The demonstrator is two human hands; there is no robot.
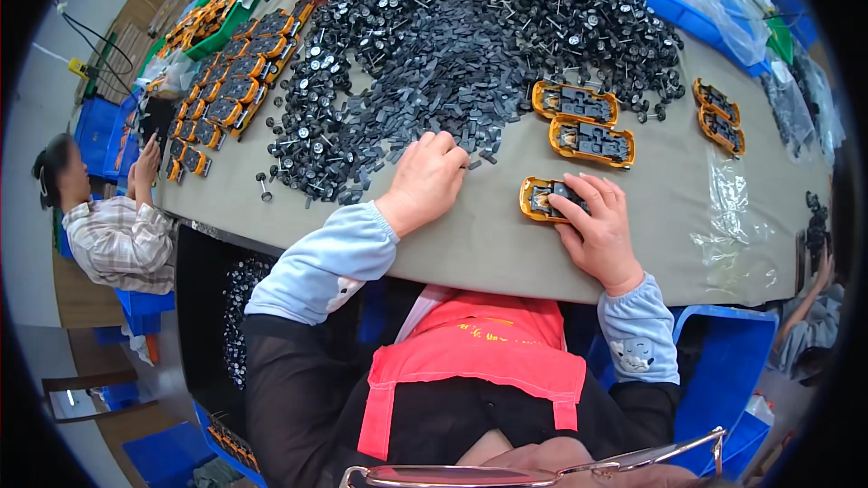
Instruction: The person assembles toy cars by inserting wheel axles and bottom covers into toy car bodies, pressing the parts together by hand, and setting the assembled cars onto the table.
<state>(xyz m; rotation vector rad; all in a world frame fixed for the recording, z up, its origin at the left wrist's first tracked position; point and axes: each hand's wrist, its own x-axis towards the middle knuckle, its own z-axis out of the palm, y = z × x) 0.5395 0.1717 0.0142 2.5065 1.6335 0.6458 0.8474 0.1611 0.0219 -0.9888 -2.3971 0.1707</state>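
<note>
My right hand grips an orange toy car body lying upside down near the front of the table. Its thumb and fingers rest on the black parts inside, covering the car's right end. At the near edge of a heap of small flat black plastic pieces is my left hand. Its fingers are bent together with the tips down among the pieces, and what they pinch is hidden. Beyond my right hand, two more upturned orange car bodies lie side by side.
Black wheel-and-axle sets are heaped around the flat pieces. Rows of orange toy cars stand at the left, and two car bodies lie at the right. A blue bin stands below the table edge. One person sits at far left, another at right.
</note>
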